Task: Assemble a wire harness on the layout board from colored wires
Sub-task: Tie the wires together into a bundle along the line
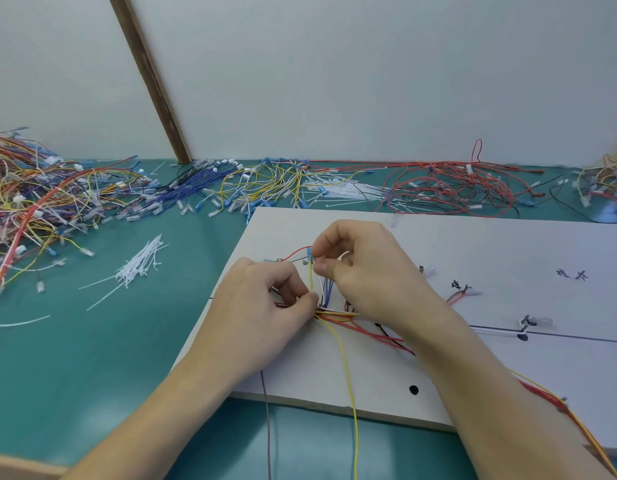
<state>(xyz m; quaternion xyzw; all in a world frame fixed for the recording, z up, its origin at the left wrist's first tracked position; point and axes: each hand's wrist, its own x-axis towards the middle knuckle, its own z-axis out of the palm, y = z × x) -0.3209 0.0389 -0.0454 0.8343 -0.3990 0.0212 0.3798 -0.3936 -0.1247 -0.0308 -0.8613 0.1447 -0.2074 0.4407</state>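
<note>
With our left hand (pixel 265 299) pinching the wire bundle (pixel 334 315) on the board (pixel 473 258) and our right hand (pixel 366 268) pinching the limp yellow wire (pixel 347 368) near its blue tip, we judge it needs holding close to the end.

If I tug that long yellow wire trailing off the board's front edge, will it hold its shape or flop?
Likely floppy: the yellow wire sags in a loose curve over the layout board edge. It looks thin and light, so a tug would probably drag it easily. Its upper end is pinched between the left hand and right hand, so pulling may disturb the bundle there.
</note>
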